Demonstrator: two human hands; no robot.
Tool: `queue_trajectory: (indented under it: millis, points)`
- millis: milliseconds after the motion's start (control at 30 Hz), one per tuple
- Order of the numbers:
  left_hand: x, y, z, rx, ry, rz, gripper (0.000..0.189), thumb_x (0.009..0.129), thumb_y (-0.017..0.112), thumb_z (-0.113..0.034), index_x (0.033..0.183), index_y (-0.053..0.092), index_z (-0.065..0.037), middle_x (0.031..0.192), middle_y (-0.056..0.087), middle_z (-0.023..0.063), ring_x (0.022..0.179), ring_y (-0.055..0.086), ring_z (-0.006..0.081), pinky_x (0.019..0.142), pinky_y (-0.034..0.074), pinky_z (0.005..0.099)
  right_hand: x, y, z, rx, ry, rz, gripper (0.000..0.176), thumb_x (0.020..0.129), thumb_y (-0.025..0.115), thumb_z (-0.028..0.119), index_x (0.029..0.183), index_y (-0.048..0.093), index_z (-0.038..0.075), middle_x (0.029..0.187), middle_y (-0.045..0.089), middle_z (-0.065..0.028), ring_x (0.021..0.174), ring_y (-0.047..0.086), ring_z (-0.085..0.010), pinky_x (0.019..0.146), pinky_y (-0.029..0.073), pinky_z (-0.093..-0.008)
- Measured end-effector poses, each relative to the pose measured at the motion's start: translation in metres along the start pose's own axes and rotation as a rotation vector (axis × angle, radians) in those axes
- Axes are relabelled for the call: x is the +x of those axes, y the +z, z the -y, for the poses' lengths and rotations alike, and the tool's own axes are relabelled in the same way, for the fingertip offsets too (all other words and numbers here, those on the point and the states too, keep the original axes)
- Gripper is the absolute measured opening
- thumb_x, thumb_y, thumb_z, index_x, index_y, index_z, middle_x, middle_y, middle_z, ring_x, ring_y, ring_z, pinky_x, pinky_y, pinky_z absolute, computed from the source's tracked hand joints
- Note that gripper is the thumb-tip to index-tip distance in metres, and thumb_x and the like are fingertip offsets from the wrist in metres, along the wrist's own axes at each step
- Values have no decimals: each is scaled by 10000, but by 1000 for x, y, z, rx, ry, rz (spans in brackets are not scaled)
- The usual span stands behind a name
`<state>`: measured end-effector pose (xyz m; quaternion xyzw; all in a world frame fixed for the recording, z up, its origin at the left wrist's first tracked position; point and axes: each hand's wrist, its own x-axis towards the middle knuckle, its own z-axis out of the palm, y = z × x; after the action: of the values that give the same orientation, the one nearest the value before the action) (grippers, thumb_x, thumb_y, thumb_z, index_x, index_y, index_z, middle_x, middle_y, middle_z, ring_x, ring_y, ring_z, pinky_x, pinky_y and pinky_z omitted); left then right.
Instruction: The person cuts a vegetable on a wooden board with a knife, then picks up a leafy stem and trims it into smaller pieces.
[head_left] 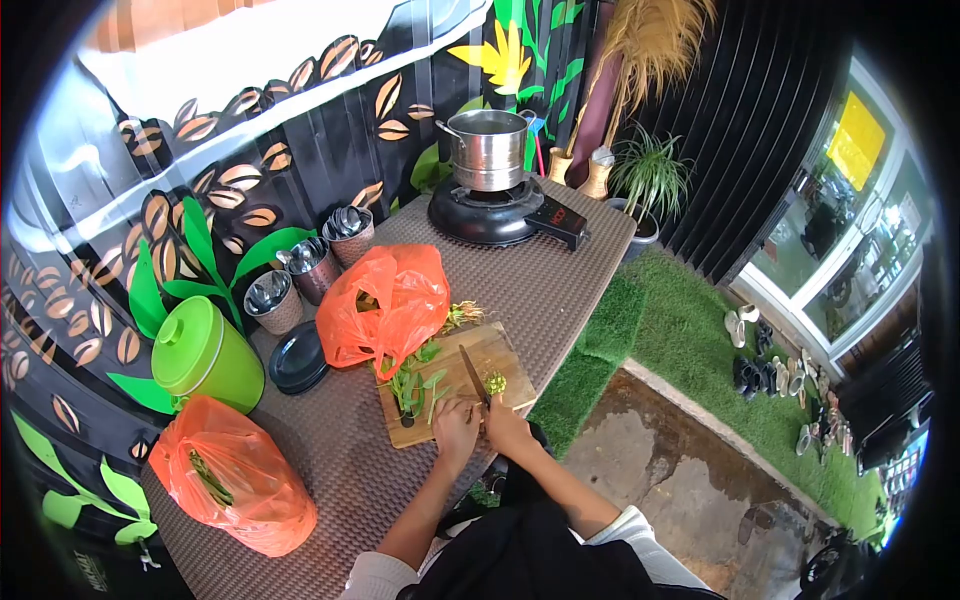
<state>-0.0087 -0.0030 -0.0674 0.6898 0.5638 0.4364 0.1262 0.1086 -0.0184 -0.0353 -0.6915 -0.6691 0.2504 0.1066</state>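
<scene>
Right hand (507, 428) clenched round knife (474, 375); left hand (455, 422) curled, pinning greens (415, 388) on board (500, 350). Recommend keeping fingertips tucked back.

**Wood, Steel and Thin Plastic on a Woven Mat**

The cutting board (455, 385) was pale, matt wood with visible grain. The knife (473, 375) had a dark, dull metal blade. Two orange bags (385, 300) (235, 490) were thin, crinkled plastic, half see-through and shiny along the folds. The green lidded bin (205, 355) looked like smooth, glossy plastic. The pot (488, 148) was brushed steel with a soft sheen, and it stood on a glossy black cooker (490, 215). The three cups (310, 268) were metal with a patterned surface. The stacked plates (298, 358) were smooth, dark and slightly shiny. The table cover (560, 280) was a rough, woven, matt brown mat. The floor slab (670, 470) looked like wet, patchy concrete.
</scene>
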Motion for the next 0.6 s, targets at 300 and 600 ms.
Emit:
queue_trajectory:
  millis: [300,600]
  points:
    - [2,-1,5,-81,-89,40,86,725,684,-100,777,684,-32,806,645,95,834,574,275,757,466,362,-9,14,7,-26,21,-52,359,886,478,177,1137,358,-50,852,626,-305,806,644,-439,645,532,-497]
    - [2,4,19,-265,-242,120,87,722,685,-67,789,676,-12,783,634,119,776,578,269,703,467,361,-20,18,13,8,121,8,362,917,447,230,1131,361,-50,832,627,-300,794,633,-454,675,510,-527]
